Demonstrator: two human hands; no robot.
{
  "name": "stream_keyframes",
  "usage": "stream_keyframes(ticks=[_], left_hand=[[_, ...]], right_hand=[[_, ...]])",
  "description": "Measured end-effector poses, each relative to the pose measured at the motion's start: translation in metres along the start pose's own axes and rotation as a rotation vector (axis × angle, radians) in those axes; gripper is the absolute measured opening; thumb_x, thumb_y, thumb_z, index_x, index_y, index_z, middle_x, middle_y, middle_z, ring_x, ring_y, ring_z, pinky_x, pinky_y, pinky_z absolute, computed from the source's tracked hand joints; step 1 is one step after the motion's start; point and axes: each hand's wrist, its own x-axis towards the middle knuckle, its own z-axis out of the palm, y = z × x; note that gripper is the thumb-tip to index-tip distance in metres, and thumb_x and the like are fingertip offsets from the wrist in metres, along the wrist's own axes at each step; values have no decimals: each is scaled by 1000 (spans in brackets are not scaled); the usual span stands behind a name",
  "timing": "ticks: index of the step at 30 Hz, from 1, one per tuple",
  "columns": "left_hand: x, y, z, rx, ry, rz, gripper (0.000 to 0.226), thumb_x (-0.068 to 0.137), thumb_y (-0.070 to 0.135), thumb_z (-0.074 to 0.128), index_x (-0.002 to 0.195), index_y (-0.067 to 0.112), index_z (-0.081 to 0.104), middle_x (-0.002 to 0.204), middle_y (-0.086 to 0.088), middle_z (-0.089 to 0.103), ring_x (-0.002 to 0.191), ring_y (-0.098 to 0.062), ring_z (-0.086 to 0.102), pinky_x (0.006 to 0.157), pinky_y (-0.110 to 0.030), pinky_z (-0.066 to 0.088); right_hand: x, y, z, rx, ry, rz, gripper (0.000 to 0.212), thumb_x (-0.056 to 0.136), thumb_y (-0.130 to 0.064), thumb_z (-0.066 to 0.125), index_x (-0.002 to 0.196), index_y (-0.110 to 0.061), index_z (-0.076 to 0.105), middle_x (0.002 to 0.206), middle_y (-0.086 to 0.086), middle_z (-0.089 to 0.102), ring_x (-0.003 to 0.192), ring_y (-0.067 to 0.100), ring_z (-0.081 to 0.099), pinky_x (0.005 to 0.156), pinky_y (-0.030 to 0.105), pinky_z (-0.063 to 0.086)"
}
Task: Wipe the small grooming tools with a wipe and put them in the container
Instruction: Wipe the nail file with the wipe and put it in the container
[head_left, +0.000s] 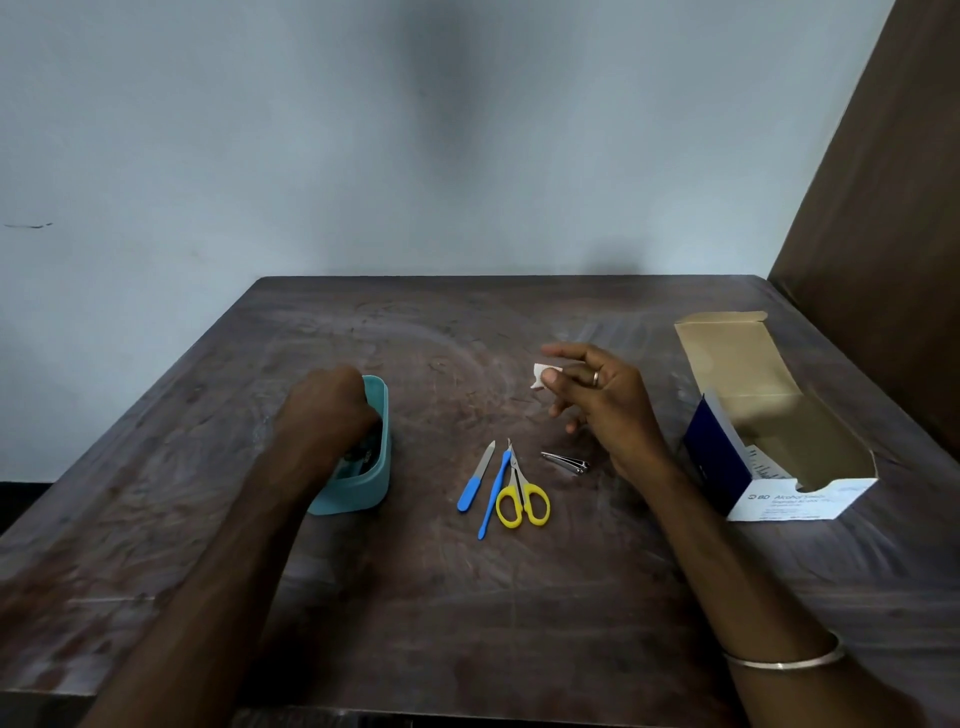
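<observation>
One tool going into the container, four waiting to be wiped.

The left hand (332, 402) dips into the teal container (375, 467) near the desk's (467, 623) left edge, fingers curled down inside — probably setting down a cleaned tool, though whether it grips anything I cannot tell; something dark lies in the container. The right hand (597, 395) hovers above the desk's middle, pinching the white wipe (540, 375) between thumb and fingertips, kept ready for the next piece. Toward the near side of the middle lie the blue-handled file (475, 486), a thin blue tool (493, 493), yellow scissors (522, 501) and a metal nail clipper (566, 462) — grouped within easy reach. The opened swab box (769, 441) sits by the right edge.
</observation>
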Motion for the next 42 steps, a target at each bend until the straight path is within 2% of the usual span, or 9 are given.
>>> stream_keyframes(ticks=[6, 11, 14, 18, 22, 25, 31, 36, 42], left_hand=[[-13, 9, -10, 82, 313, 92, 14, 83, 11, 61, 80, 6, 74, 74, -14, 69, 65, -30, 63, 62, -35, 50], [-36, 35, -16, 79, 396, 158, 15, 89, 20, 63, 84, 12, 74, 83, -10, 72, 68, -25, 61, 62, -30, 39], [-46, 49, -6, 52, 334, 228, 15, 91, 21, 62, 86, 13, 74, 83, -7, 73, 68, -17, 60, 65, -31, 46], [-52, 60, 19, 93, 158, 264, 12, 88, 22, 65, 90, 13, 73, 88, -8, 72, 80, -25, 67, 71, -35, 56], [-59, 68, 36, 157, -53, 261, 18, 88, 28, 69, 91, 11, 73, 88, -7, 70, 82, -23, 66, 66, -31, 48], [-57, 68, 43, 120, -158, 239, 26, 86, 33, 73, 97, 9, 72, 91, -5, 70, 84, -20, 66, 75, -33, 55], [-54, 71, 40, 111, -190, 217, 19, 88, 22, 71, 102, 9, 73, 96, -8, 71, 88, -21, 66, 79, -33, 56], [-52, 77, 34, 114, -171, 211, 18, 87, 23, 70, 97, 7, 72, 88, -8, 67, 85, -21, 64, 75, -31, 52], [-32, 77, 35, -356, -129, 193, 10, 87, 21, 71, 82, 14, 70, 84, -8, 72, 78, -20, 71, 79, -39, 60]], right_hand=[[0, 0, 3, -40, 43, 7, 4, 85, -14, 76, 88, -17, 75, 86, 2, 77, 70, 14, 71, 47, 28, 47], [1, 0, 1, -57, 102, -50, 2, 86, -12, 74, 88, -10, 73, 72, 3, 73, 53, 13, 63, 43, 25, 44], [1, -1, 1, -38, 107, -37, 6, 90, -14, 71, 92, -9, 71, 76, 6, 75, 46, 16, 59, 41, 23, 41], [0, -4, 1, -11, 101, -14, 7, 92, -17, 69, 94, -10, 69, 66, 8, 71, 40, 11, 54, 39, 20, 41], [1, 0, 0, -52, 98, -10, 9, 91, -23, 71, 94, -14, 70, 76, 3, 72, 50, 15, 61, 40, 22, 43], [2, 3, -1, -75, 101, -3, 7, 90, -20, 72, 93, -14, 70, 85, 1, 73, 58, 18, 68, 40, 23, 44], [4, 3, -1, 29, 42, -7, 15, 87, 0, 70, 93, -14, 70, 84, 12, 74, 70, 21, 75, 45, 27, 53], [3, 3, -1, 41, 27, -15, 14, 87, -2, 71, 90, -15, 73, 80, 9, 75, 70, 22, 75, 51, 28, 57], [3, 1, -2, 82, 42, 53, 6, 90, -7, 69, 91, -12, 73, 72, 4, 71, 57, 16, 61, 46, 27, 50]])
